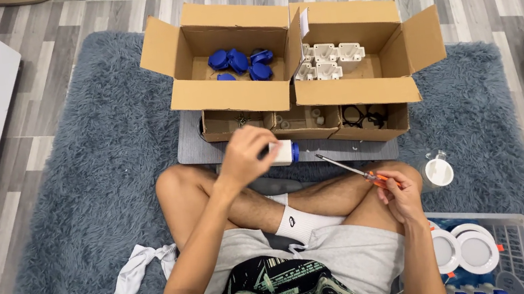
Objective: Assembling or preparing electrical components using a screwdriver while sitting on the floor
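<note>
My left hand (246,156) is closed around a small white part with a blue cap (286,152), held over the grey board (195,150) in front of my crossed legs. My right hand (401,195) rests by my right knee and grips a screwdriver (353,170) with an orange handle, its thin shaft pointing up-left toward the white part. Beyond the board, a cardboard box (228,94) holds several blue caps (239,64), and a second box (356,91) beside it holds several white housings (328,61).
Low cardboard trays (303,123) with small parts stand between the big boxes and the board. A round white fitting (439,172) lies on the blue-grey rug (81,204) at right. A wire basket (519,231) holds round white lamps. A white cloth (139,265) lies at left.
</note>
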